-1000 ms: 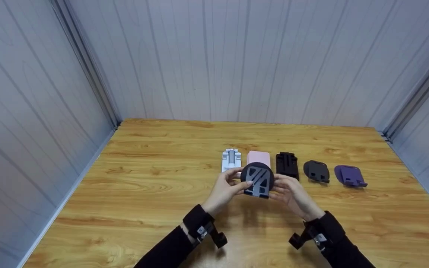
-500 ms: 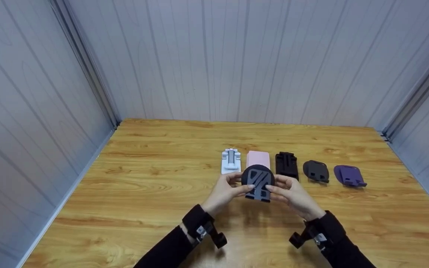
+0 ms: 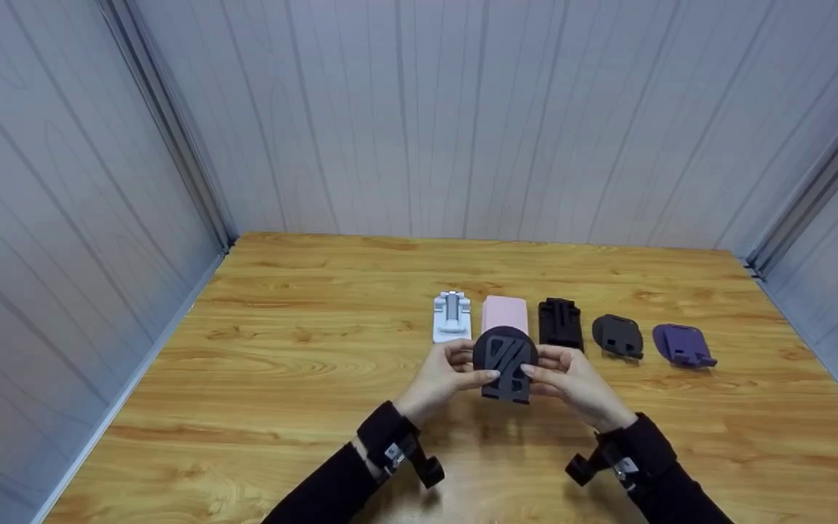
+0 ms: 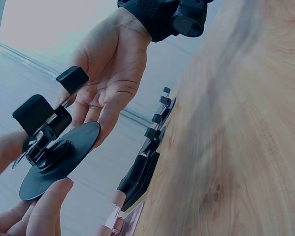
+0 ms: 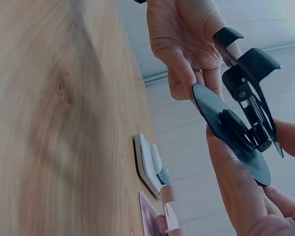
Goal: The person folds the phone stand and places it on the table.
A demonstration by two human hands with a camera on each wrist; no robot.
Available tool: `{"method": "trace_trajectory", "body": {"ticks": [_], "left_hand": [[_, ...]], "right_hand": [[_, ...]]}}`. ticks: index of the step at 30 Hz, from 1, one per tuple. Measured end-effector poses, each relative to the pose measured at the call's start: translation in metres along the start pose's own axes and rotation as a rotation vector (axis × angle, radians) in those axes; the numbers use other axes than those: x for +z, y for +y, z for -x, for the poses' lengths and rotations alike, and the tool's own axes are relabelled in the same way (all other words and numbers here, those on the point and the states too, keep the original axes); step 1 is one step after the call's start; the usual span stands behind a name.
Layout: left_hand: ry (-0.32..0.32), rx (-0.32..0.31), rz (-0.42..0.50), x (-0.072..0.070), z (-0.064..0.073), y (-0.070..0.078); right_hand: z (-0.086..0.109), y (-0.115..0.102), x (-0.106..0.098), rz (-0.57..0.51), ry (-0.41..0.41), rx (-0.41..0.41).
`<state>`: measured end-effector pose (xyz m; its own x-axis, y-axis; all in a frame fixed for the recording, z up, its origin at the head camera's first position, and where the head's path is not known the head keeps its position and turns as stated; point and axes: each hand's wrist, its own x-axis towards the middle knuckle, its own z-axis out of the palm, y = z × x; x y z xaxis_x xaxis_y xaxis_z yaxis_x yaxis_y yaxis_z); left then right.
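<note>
Both hands hold a black folding phone stand (image 3: 505,364) above the table, its slotted plate facing up at a tilt. My left hand (image 3: 444,375) grips its left side, thumb on the plate. From the right, my right hand (image 3: 568,378) grips it the same way, thumb on the plate. Seen from below in the left wrist view, the round base (image 4: 59,157) rests against the fingers of both hands. Two hooked lips (image 5: 258,64) and a hinge joint show in the right wrist view, with a gap between the plate and the disc.
Beyond the hands a row of folding stands lies on the wooden table (image 3: 302,407): white (image 3: 452,316), pink (image 3: 505,313), black (image 3: 561,324), dark grey (image 3: 618,336) and purple (image 3: 684,345). The held one overlaps the pink one in the head view. Pale panel walls (image 3: 433,124) enclose the table.
The held phone stand has come slightly lower and nearer the body, its plate now looking darker. My right thumb has moved onto the plate, having been off it a second ago.
</note>
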<state>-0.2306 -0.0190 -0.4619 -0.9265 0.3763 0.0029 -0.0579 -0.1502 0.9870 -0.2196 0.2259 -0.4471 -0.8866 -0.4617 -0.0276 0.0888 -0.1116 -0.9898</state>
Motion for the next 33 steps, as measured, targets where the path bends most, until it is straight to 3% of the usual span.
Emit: {"method": "trace_trajectory", "body": {"ticks": [16,22,33], "left_hand": [[0.010,0.044,-0.056,-0.0009,-0.0003,-0.0040],[0.016,0.028,-0.059,-0.0010,-0.0010,-0.0043],[-0.005,0.048,-0.072,-0.0035,-0.0008,-0.0026]], "right_hand": [[-0.0003,-0.0001,0.0026,0.115,0.027,-0.022],[-0.0007,0.0001,0.0029,0.150,0.036,-0.019],[-0.0015,0.0041,0.0025,0.087,-0.008,-0.064]]}}
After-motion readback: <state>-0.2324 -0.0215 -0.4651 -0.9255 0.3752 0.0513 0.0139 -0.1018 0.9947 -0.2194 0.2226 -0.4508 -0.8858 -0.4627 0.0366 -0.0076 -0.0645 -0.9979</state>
